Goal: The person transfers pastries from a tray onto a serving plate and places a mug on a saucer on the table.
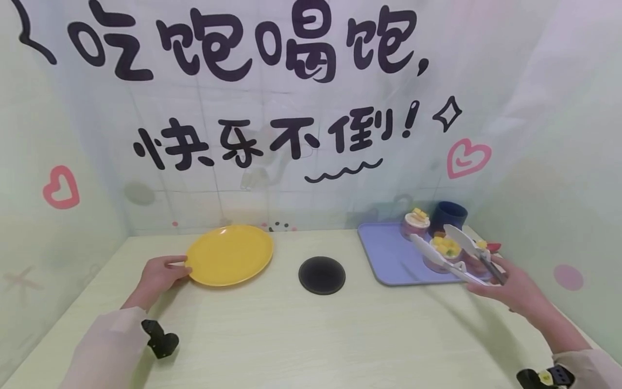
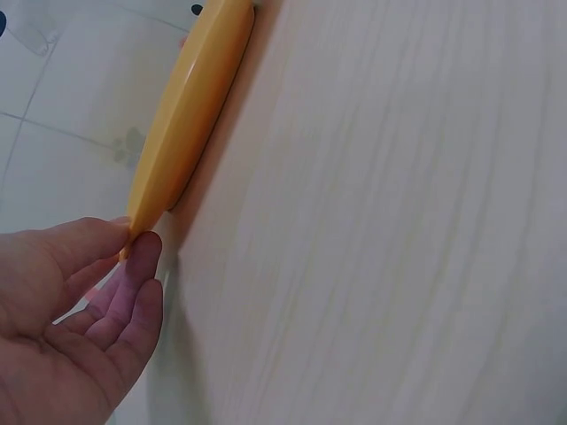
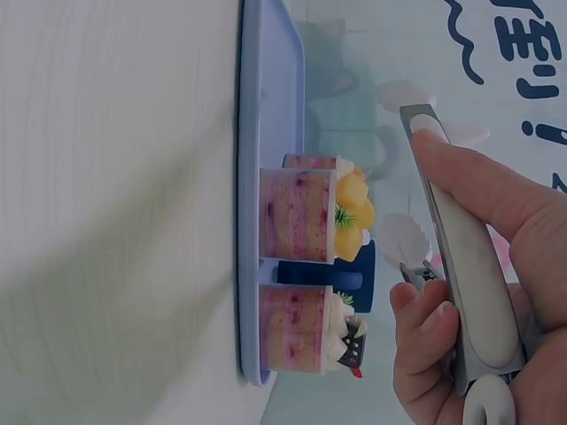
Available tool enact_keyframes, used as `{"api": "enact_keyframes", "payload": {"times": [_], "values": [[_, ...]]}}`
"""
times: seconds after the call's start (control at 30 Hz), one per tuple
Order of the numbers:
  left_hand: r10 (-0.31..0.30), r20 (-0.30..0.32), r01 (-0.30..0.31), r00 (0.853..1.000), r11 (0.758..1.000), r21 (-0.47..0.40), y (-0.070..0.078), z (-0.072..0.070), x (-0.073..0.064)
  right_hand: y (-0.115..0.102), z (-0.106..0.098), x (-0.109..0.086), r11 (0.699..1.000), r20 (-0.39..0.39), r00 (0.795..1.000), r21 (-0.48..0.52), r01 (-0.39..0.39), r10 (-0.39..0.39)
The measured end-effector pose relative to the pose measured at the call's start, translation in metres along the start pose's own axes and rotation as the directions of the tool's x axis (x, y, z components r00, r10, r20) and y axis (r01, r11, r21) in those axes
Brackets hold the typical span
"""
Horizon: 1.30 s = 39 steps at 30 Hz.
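Note:
My left hand [image 1: 161, 276] pinches the left rim of a yellow plate [image 1: 230, 255] between thumb and fingers. In the left wrist view, the plate [image 2: 190, 106] appears edge-on, its base at the tabletop. My right hand [image 1: 521, 290] holds white-tipped tongs [image 1: 427, 252] by their grey-edged handles, arms spread apart. Nothing is between their tips, which hover above a lavender-blue tray [image 1: 381, 256]. The tray bears a cake cup with yellow fruit [image 1: 445, 247], another cake cup [image 1: 415, 224] behind it, and a third cake cup [image 3: 292, 328] with a dark-and-red topping.
A dark blue mug [image 1: 448, 214] stands at the back of the tray, behind the cake cups. Between plate and tray lies a black round coaster [image 1: 322, 275]. Printed wall sheets [image 1: 286, 205] close off the back and both sides of the pale wooden table [image 1: 311, 335].

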State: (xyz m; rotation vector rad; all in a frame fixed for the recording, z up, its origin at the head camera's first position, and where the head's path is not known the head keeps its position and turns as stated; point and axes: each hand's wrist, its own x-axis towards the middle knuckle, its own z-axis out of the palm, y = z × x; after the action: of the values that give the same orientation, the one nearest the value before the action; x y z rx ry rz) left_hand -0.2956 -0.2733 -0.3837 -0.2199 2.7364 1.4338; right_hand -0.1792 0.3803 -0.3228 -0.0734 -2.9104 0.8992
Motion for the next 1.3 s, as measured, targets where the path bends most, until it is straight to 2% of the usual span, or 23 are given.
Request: {"api": "enact_keyframes", "payload": {"times": [0.23,0.57,1.03,1.3], "values": [[0.018,0.003,-0.018,1.000,1.000,-0.018,-0.001,0.000,-0.004,0.005,-0.002,-0.001,1.000,-0.012,1.000,-0.005,-0.001,0.001],[0.018,0.003,-0.018,1.000,1.000,-0.021,-0.001,0.000,-0.004,0.011,0.000,-0.004,0.999,-0.002,0.999,0.040,-0.035,0.035],[-0.010,0.004,0.010,1.000,1.000,-0.008,0.000,0.001,-0.002,0.019,0.008,-0.002,0.996,0.004,0.996,0.027,-0.085,0.084],[-0.009,0.005,0.009,1.000,1.000,-0.006,0.001,0.001,-0.001,0.019,0.009,-0.001,0.992,0.022,0.994,0.068,-0.106,0.105]]}}
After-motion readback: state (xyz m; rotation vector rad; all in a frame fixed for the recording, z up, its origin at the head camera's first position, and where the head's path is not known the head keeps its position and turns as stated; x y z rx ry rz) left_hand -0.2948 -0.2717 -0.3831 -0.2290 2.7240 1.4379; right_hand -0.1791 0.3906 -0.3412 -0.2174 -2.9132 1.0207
